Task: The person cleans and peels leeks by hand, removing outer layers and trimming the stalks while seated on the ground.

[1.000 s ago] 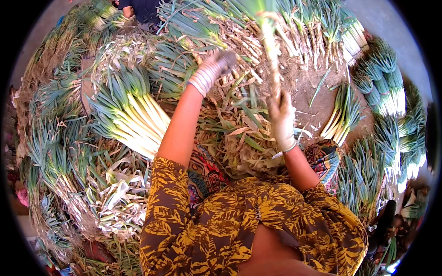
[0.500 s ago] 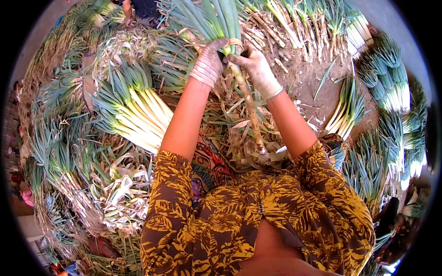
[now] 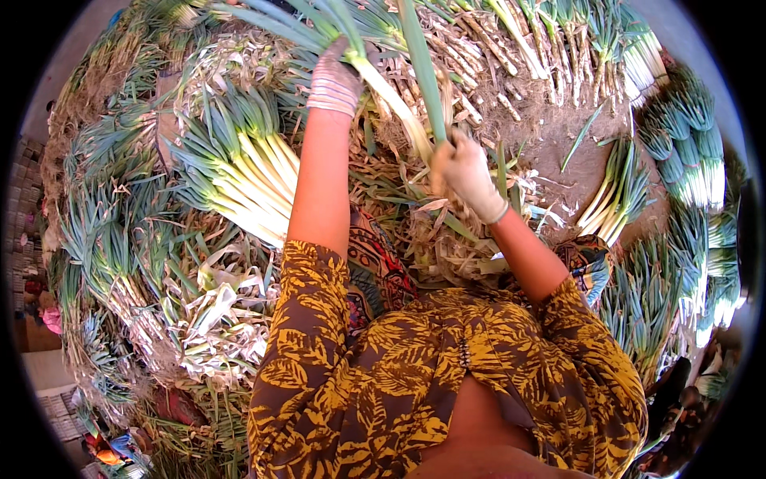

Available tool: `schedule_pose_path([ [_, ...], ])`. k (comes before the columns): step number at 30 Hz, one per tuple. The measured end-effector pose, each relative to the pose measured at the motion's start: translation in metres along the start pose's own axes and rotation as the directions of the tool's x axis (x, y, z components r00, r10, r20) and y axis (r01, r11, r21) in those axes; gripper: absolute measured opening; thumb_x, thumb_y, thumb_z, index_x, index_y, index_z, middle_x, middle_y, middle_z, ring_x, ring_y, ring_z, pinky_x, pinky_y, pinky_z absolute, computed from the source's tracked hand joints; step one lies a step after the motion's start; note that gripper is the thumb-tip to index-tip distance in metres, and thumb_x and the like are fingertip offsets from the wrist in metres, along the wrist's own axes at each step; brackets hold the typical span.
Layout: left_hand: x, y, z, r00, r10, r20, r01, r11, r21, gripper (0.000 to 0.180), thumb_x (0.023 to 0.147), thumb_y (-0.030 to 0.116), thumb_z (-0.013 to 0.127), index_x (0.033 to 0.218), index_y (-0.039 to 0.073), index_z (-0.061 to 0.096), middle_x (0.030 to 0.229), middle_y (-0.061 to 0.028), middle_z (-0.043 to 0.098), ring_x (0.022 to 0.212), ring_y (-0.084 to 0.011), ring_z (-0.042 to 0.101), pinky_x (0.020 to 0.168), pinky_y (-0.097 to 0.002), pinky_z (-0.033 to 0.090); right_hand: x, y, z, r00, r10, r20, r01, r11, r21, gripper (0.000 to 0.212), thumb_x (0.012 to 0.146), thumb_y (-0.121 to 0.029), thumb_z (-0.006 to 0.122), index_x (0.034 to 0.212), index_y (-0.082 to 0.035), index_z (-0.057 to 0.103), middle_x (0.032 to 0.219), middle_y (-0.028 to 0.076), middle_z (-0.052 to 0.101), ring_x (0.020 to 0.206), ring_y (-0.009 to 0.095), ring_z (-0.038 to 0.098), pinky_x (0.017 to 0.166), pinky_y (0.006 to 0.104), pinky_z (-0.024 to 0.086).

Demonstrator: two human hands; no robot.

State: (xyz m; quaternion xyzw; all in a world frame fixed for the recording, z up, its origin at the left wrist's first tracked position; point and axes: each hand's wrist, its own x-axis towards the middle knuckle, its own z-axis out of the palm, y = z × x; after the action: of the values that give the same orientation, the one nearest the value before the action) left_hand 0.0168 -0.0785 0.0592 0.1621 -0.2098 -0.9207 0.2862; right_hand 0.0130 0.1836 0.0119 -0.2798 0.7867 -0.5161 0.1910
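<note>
While the left hand (image 3: 335,80) grips the leek (image 3: 393,101) high on its stalk, seemingly steadying it, the right hand (image 3: 469,174) pinches a long green leaf (image 3: 425,72).

Just to the right of the grip there is a bare patch of dusty brown ground (image 3: 549,152), and much farther off, up and to the right, a smooth grey strip (image 3: 677,33) that could be floor or wall. Far to the left of the grip, another grey strip (image 3: 70,57) runs along the edge, and below it sits a dull grey patch with a blocky pattern (image 3: 26,215), too blurry to name. Bright light falls over the whole place, and the ground's colours look clear.
</note>
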Motion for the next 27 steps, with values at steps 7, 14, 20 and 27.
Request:
schedule_pose_path([
  [7,0.011,0.032,-0.015,0.976,-0.033,0.215,0.043,0.998,-0.041,0.03,0.098,0.024,0.055,0.109,-0.004,0.05,0.085,-0.0172,0.056,0.073,-0.0287,0.058,0.066,-0.0404,0.052,-0.073,0.22,-0.041,0.914,0.047,0.403,0.313,0.552,-0.773,0.045,0.08,-0.015,0.065,0.122,-0.001,0.057,0.108,0.017,0.065,0.091,0.027,0.067,0.081,0.0395,0.054],
  [14,0.001,0.018,-0.016,0.841,-0.159,0.517,0.276,0.948,-0.156,0.038,0.093,0.033,0.063,0.104,-0.002,0.056,0.088,-0.0163,0.059,0.077,-0.0289,0.061,0.067,-0.0396,0.054,0.039,0.017,-0.042,0.945,0.036,0.326,0.098,0.918,-0.385,0.042,0.089,-0.018,0.058,0.125,0.002,0.054,0.109,0.018,0.067,0.095,0.025,0.067,0.083,0.0337,0.054],
  [20,-0.023,0.002,0.008,0.808,-0.074,0.585,0.094,0.996,-0.005,0.041,0.085,0.039,0.07,0.102,0.004,0.06,0.088,-0.0099,0.061,0.081,-0.025,0.06,0.077,-0.0395,0.053,0.09,-0.077,-0.022,0.864,-0.155,0.479,0.019,0.961,0.276,0.035,0.09,-0.021,0.064,0.116,0.003,0.061,0.1,0.009,0.069,0.087,0.015,0.066,0.078,0.028,0.054],
  [27,-0.025,-0.001,0.007,0.803,-0.032,0.595,0.058,0.998,-0.025,0.039,0.087,0.042,0.068,0.096,0.005,0.064,0.081,-0.0064,0.066,0.084,-0.026,0.065,0.1,-0.0568,0.046,0.103,-0.066,-0.017,0.854,-0.185,0.487,-0.024,0.92,0.392,0.029,0.088,-0.02,0.069,0.108,0.0,0.066,0.086,0.003,0.069,0.07,0.009,0.066,0.062,0.024,0.055],
])
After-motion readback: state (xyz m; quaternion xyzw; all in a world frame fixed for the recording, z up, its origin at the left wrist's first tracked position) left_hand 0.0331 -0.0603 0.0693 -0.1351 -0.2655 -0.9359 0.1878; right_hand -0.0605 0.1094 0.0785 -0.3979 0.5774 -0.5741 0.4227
